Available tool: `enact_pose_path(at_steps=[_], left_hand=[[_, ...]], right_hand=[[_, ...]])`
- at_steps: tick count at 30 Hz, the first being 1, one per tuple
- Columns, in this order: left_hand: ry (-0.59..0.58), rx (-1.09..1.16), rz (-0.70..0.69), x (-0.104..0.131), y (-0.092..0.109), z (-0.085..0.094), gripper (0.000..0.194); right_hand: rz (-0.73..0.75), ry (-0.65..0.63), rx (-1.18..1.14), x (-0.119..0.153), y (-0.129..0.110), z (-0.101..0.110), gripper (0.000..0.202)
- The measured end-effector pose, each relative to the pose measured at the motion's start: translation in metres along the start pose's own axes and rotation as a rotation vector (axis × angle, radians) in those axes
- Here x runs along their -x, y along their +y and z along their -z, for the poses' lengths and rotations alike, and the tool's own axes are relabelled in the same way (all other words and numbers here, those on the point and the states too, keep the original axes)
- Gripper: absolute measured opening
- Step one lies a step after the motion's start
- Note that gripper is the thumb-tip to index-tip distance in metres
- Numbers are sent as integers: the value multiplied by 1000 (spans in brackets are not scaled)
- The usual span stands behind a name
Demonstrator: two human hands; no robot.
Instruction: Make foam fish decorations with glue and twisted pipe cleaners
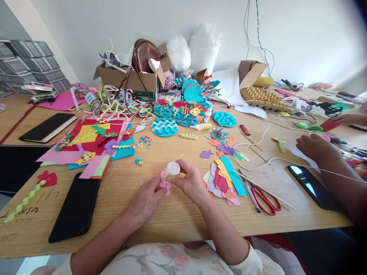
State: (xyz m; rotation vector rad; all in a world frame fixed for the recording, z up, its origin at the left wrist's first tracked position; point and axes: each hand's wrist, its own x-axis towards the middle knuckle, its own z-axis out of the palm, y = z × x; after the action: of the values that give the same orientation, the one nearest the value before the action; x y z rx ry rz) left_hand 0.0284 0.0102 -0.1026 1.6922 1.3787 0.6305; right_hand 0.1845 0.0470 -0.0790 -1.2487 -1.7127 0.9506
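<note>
My right hand (189, 178) grips a small white glue bottle (172, 169), its round base turned up toward me. My left hand (146, 200) pinches a pink paper cut-out (164, 184), and the bottle is held right over it; its nozzle is hidden. Both hands are just above the table in front of my body. Tiny coloured paper bits (139, 161) lie a little beyond my left hand. A purple paper fish (206, 154) rests beyond my right hand, near a pile of coloured paper strips (222, 181).
Red-handled scissors (266, 198) and a pen lie at right, near a co-worker's hand (318, 149) and a phone (311, 187). A black phone (76, 208) and coloured sheets (86, 133) are at left. Blue wavy discs (164, 126), glue bottles and boxes stand behind.
</note>
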Motion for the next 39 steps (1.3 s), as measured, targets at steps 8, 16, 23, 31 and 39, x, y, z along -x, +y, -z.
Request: enact_pose_path(at_steps=[8,16,23,31,39], left_hand=[[-8,-21,-30,1,3,3,15],[-2,-6,-25,1,3,2,17],[13,-24,-52,1,0,2,18],[9,6,-26,1,0,1,18],[-1,6,-61,1,-5,-1,21]], right_hand=[[-6,14,7,3,-2,3,21],[-34,22,5,2,-1,4,24],[1,41,6,0,4,2,22],[-1,32,3,-2,5,-1,22],[-5,38,-31,-2,6,1,24]])
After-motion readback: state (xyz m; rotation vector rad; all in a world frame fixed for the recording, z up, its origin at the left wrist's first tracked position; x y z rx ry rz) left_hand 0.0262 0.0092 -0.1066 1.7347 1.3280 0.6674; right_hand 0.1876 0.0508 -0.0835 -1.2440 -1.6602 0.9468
